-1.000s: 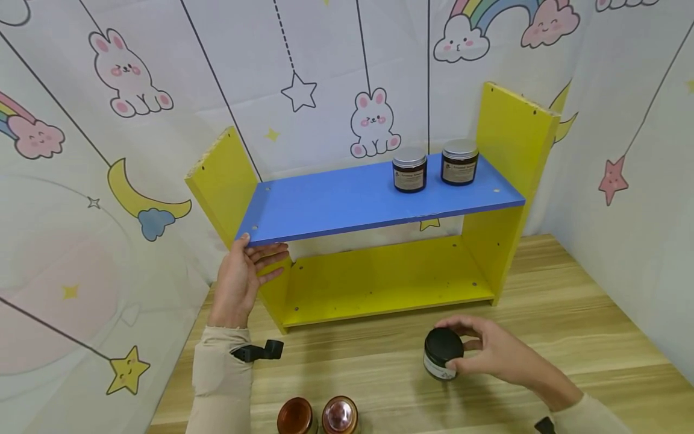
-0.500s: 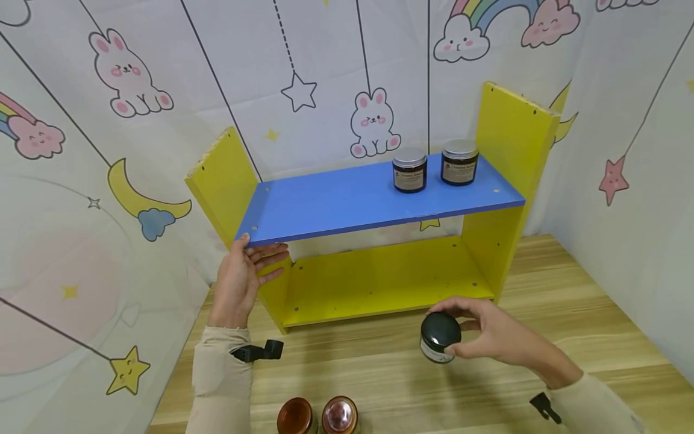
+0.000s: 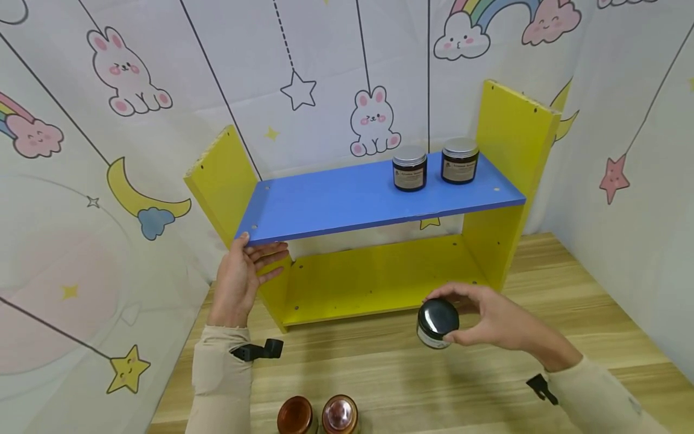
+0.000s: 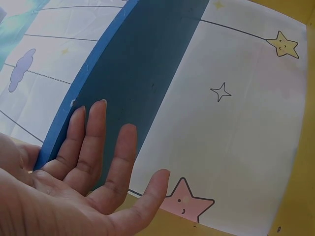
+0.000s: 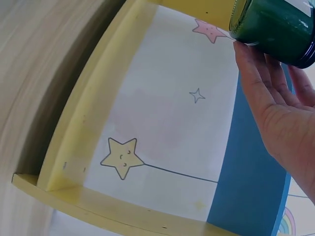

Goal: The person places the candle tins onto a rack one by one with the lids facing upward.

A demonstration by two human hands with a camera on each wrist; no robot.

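Observation:
My right hand pinches a dark green glass jar with a black lid and a pale label, slightly tilted above the table in front of the shelf unit. In the right wrist view its fingers lie along the jar's side. At the front left corner of the blue shelf board, my left hand holds the edge, thumb on top and fingers beneath. The left wrist view shows those fingers spread under the board. Two brown jars with silver lids, one left of the other, stand on the board's right half.
Yellow side panels rise at both ends of the blue board, above a yellow bottom board. Two reddish-brown glass jars, one beside another, stand at the near edge of the wooden table. Printed cloth hangs behind.
My right hand has raised the dark green jar off the table, moving it slightly left and toward the shelf unit. The left hand keeps its place on the board's corner.

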